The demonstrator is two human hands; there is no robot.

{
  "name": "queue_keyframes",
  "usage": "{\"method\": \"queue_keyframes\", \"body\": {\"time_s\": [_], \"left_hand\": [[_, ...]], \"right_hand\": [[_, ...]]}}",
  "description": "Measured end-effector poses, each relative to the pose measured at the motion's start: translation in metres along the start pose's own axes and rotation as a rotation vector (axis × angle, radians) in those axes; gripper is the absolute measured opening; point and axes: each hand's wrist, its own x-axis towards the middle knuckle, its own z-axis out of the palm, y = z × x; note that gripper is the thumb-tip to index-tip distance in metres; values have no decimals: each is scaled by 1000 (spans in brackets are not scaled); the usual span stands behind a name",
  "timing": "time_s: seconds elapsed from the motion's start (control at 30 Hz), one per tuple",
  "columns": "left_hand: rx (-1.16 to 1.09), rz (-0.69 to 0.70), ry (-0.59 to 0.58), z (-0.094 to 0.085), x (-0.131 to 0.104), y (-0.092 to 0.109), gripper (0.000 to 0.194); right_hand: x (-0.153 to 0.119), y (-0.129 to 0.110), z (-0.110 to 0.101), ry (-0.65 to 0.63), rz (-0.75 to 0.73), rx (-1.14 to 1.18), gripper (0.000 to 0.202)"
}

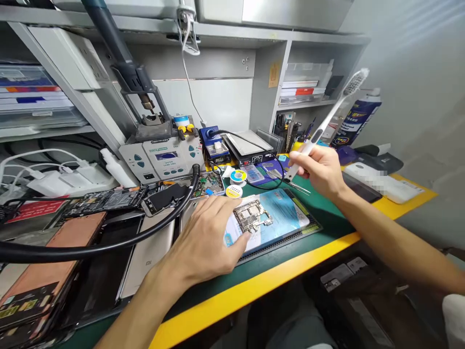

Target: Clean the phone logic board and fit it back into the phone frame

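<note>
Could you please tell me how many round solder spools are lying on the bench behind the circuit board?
2: one blue-topped spool and one white spool just nearer, both behind the circuit board. Others may be hidden by clutter.

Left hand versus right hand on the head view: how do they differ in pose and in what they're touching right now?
The left hand lies flat, palm down, fingers spread on the blue mat against the circuit board; the right hand is raised above the bench. The left hand grips nothing; the right hand is closed on a white toothbrush, bristles pointing up and away. Both are bare and reach over the same green bench.
</note>
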Motion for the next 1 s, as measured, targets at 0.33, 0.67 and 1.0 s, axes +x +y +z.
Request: {"method": "queue_keyframes", "body": {"time_s": [0.33,0.67,1.0], "left_hand": [[88,202,146,-7,-27,46,19],[293,18,181,56,-88,72,39],[362,8,184,66,-89,77,48]], "right_hand": [[9,47,-25,199,123,77,30],[4,26,-24,199,51,63,31],[1,20,-18,167,27,34,34]]}}
